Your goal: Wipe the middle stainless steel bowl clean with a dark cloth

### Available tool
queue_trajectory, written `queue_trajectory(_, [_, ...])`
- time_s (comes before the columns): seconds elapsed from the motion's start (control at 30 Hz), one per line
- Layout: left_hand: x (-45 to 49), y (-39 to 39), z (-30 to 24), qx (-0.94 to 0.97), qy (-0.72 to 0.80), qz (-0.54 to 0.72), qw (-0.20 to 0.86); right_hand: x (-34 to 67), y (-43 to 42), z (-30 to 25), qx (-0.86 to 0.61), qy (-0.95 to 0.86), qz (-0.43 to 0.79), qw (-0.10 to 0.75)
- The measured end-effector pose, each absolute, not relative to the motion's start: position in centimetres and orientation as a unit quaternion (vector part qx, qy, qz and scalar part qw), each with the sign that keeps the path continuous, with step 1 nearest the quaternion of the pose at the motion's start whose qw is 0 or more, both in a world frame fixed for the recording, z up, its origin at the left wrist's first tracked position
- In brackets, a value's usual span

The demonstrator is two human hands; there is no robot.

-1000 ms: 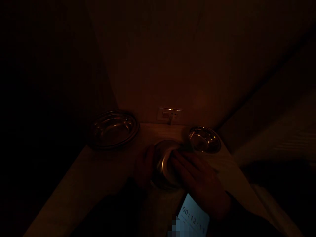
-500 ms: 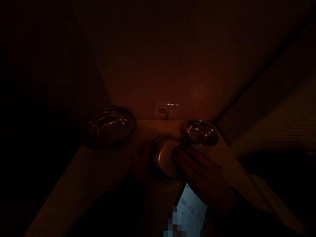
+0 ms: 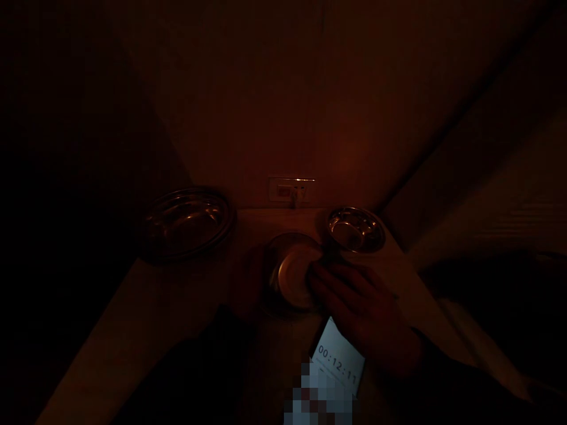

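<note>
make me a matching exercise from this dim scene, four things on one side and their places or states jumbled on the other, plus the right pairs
Things
1. larger metal dish
2. right hand
3. phone
4. socket plate

Places or states
A. on the wall, just above the back edge of the table
B. lit, showing 00:12:11
C. at the table's back left
D. at the right side of the middle metal bowl

Right pairs: 1-C, 2-D, 3-B, 4-A
</note>
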State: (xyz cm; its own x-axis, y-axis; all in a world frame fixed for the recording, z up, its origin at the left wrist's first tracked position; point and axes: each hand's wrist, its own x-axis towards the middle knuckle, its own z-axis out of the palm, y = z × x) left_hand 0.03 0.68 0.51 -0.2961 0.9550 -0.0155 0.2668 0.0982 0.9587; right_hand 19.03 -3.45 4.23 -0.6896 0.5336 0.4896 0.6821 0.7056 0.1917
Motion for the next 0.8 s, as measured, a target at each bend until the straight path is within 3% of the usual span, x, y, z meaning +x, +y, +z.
queue_trajectory(0.57, [-0.3, 0.7, -0.6, 0.395, 0.651, 0.51, 0.401, 16.7, -5.5, 3.4, -0.296, -0.909, -0.123, 0.267])
queue_trajectory(0.8, [0.1, 0.7, 0.4, 0.416, 0.62, 0.515, 0.421, 19.1, -5.5, 3.6, -0.293, -0.911, -0.156, 0.246])
